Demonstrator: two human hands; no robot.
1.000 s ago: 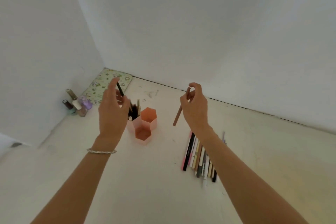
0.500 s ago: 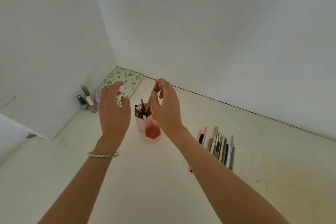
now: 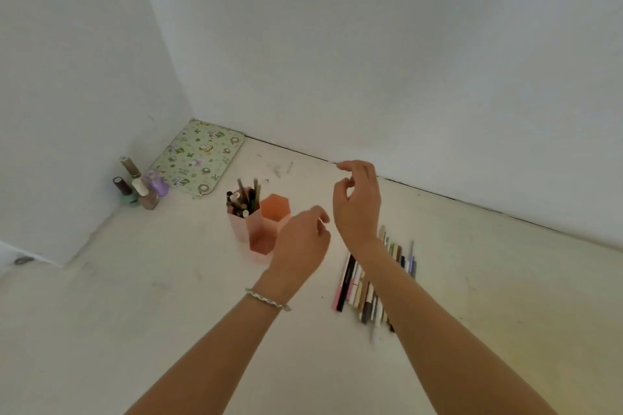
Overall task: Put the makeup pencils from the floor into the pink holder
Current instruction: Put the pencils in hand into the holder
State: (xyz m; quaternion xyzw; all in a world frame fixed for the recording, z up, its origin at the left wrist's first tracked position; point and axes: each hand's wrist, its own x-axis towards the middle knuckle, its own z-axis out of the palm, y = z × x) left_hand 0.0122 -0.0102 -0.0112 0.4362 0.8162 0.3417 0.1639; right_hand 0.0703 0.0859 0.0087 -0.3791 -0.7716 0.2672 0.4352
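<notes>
Both are held empty, loosely curled: left hand (image 3: 300, 246) beside the pink holder (image 3: 259, 233), right hand (image 3: 357, 209) near the makeup pencils (image 3: 347, 283). Another pick seems intended.

Person: 2 arms in view, 1 worn item noted.
Thin silver-tone bracelet (image 3: 268, 299), twisted links, sits on wrist just behind left grip (image 3: 300, 242). Both forearms bare down to frame edge. Finer detail not legible.
</notes>
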